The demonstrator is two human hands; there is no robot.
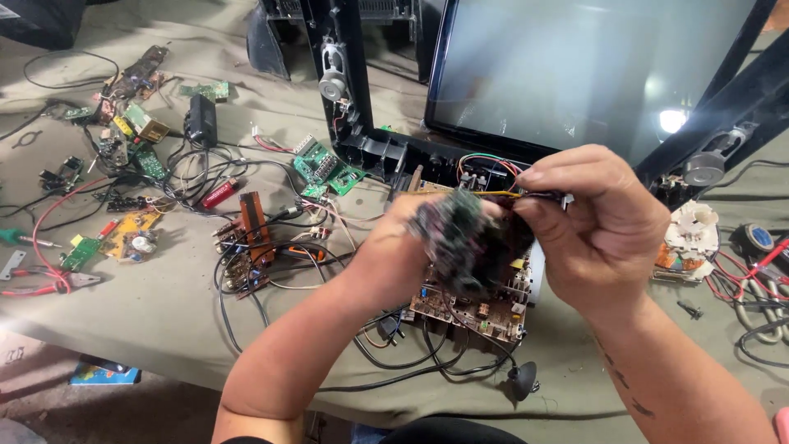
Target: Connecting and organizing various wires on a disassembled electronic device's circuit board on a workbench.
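Observation:
My left hand [394,247] holds up a small circuit board [460,238] thick with dark components; it is blurred by motion. My right hand [596,222] pinches a thin bundle of coloured wires with a connector [534,196] at the board's top edge. Below both hands a larger brown circuit board [481,308] lies on the grey cloth [164,304], with black cables running off it. Behind the hands stands a television screen [575,66] in a black frame.
Left of my arms lie a green circuit board [325,168], a brown board with cables [251,238], a black adapter [201,119], red pliers [49,284] and several small parts. On the right sit a white coil part [690,238] and a tape roll [754,238].

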